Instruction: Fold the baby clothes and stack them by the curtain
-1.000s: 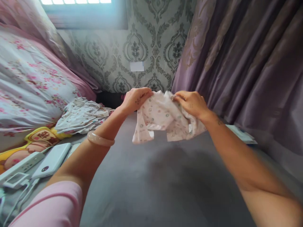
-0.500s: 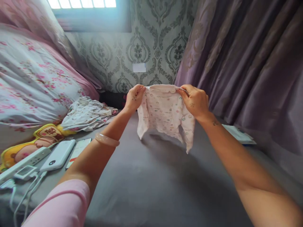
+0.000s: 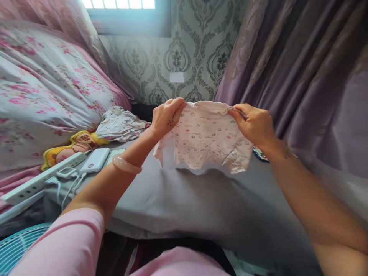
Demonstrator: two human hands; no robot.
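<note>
A small pale pink long-sleeved baby top (image 3: 205, 136) with a scattered print hangs spread out between my hands, above the grey-covered bed (image 3: 172, 203). My left hand (image 3: 168, 117) pinches its left shoulder beside the neckline. At the opposite shoulder, my right hand (image 3: 254, 124) grips the fabric between thumb and fingers. Both sleeves dangle, and the lower hem hangs loose just over the sheet. A pale bangle (image 3: 126, 165) circles my left forearm.
To the left lie a pile of printed clothes (image 3: 122, 124), a yellow plush toy (image 3: 77, 145), a power strip (image 3: 43, 178), a white power bank (image 3: 95, 160) and a phone (image 3: 117, 155). A blue fan grille (image 3: 21, 245) stands lower left. Purple curtains (image 3: 287, 76) hang at right.
The top has swung and spread wider, with my hands slightly farther apart and shifted right in view. The camera has tilted, bringing the bed's front edge and the fan grille into sight.
</note>
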